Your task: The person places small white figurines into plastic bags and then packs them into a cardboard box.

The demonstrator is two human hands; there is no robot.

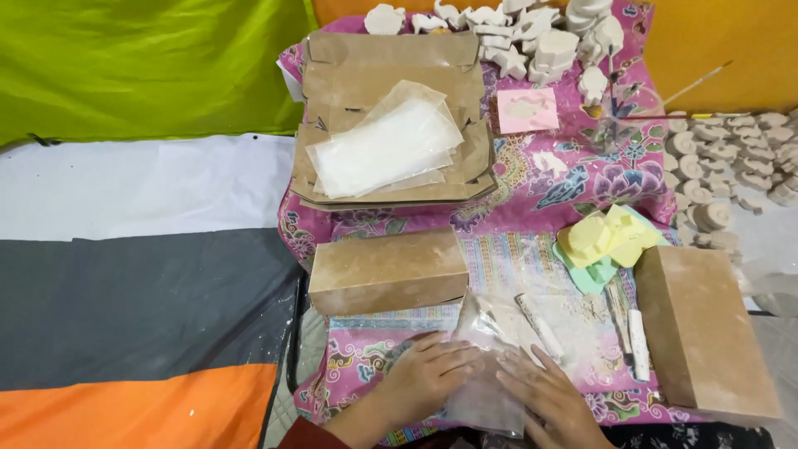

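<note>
- Left hand (428,374) lay flat, fingers spread, pressing the clear plastic bag (486,366) at the near edge of the pink patterned cloth (540,179).
- Right hand (553,399) lay likewise open on the bag, gripping nothing.
- Closed brown box (388,270) sat just behind; second box (705,333) at the right edge.
- Risk, judged: slick film could slide or tear under uneven pressure.

single head-worn view, looking steeply down, close over the patterned cloth (532,249)
</note>
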